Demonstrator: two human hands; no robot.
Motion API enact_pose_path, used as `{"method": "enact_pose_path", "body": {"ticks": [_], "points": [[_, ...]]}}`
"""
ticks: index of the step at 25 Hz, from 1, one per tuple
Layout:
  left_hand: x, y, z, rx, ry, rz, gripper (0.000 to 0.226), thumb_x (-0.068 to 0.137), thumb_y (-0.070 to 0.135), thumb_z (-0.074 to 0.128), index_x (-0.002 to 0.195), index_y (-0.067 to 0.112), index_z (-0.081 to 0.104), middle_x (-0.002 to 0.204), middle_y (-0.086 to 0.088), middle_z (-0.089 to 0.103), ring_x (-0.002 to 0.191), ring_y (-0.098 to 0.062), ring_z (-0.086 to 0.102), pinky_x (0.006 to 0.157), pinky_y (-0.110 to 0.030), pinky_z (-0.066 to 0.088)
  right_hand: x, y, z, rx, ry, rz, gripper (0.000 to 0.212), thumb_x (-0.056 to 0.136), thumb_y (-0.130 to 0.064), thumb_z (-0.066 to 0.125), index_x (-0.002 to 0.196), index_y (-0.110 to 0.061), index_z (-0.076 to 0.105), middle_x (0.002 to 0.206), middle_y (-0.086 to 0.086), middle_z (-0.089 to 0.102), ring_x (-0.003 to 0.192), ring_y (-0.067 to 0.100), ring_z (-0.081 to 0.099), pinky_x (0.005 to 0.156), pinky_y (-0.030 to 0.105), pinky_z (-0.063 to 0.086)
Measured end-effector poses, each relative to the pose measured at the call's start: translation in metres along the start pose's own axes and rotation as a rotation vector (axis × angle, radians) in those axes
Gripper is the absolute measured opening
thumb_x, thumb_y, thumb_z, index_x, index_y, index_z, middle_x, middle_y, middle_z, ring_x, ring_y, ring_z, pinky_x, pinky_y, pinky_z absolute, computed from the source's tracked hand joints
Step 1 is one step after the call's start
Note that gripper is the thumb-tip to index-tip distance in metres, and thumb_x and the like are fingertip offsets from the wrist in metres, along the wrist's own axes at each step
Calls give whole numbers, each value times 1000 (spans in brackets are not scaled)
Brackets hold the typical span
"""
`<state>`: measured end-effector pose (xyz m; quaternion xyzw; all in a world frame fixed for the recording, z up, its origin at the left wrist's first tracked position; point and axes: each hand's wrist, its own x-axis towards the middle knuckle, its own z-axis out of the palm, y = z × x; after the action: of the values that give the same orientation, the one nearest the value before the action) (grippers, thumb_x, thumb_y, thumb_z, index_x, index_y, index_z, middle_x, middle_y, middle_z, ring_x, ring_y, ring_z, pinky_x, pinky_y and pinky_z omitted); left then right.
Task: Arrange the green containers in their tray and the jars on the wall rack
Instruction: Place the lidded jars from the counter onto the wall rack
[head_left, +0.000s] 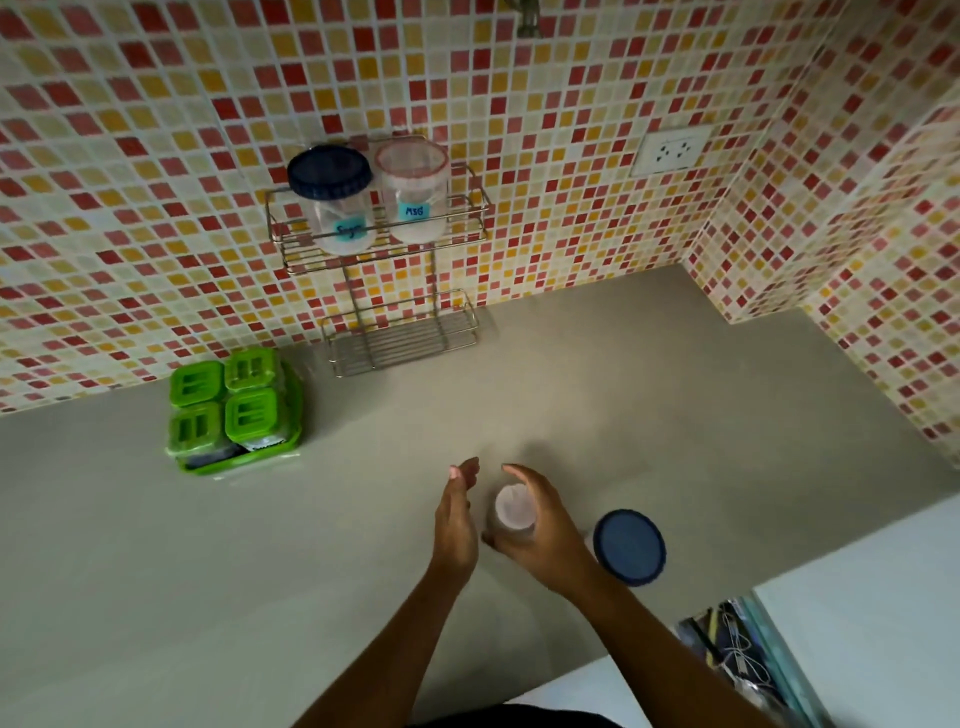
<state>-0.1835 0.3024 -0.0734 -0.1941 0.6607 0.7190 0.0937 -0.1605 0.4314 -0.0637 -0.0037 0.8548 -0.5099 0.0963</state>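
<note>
Several green-lidded containers (236, 402) sit packed in their green tray (291, 439) at the back left of the counter. On the wall rack's upper shelf (470, 208) stand a blue-lidded jar (332, 200) and a clear-lidded jar (413, 189). The lower shelf (400, 340) holds nothing. My right hand (540, 525) is wrapped around a small white-lidded jar (513, 508) on the counter. My left hand (457, 512) is beside it, flat, fingers apart, holding nothing. Another blue-lidded jar (629, 546) stands just right of my right wrist.
The grey counter (208, 561) runs to tiled walls at the back and right. A wall socket (672, 150) is on the back wall. At the lower right, past the counter edge, an open gap shows cables (727, 654).
</note>
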Motion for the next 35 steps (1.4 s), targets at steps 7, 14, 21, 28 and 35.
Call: {"method": "enact_pose_path", "body": {"ticks": [7,14,21,28,35], "points": [[3,2,6,-26,-25,-23,75,89,63,18,132,17,58,138,-5,59,132,-20,50,113,-39,35,19,-2,-9,70,103,125,43,76,-34,81,112,-38,58,100,-24,66,92,-5,65,75,2,47],[44,45,-20,-37,36,87,73,92,62,13,135,19,53,143,-4,55,134,-19,47,111,-37,35,85,-56,-4,109,153,97,50,74,-40,82,115,-16,64,107,-2,71,96,12,67,80,17,53],[126,130,-83,-157,255,263,61,102,53,12,137,21,51,132,8,60,120,1,54,108,-35,32,189,-137,27,83,166,-52,62,77,-40,79,129,-17,55,125,0,63,106,8,55,84,14,45],[173,149,-113,-133,273,247,61,102,54,14,133,21,55,128,13,54,121,-3,45,107,-27,24,273,-178,45,75,117,-96,60,79,-36,79,128,-13,53,128,10,62,113,27,61,92,37,55],[178,144,-106,-183,193,167,71,100,54,4,151,17,36,147,6,44,130,-4,36,111,-31,19,297,-164,71,-1,94,-24,65,77,-24,81,133,-11,51,132,13,60,121,32,56,99,42,50]]}}
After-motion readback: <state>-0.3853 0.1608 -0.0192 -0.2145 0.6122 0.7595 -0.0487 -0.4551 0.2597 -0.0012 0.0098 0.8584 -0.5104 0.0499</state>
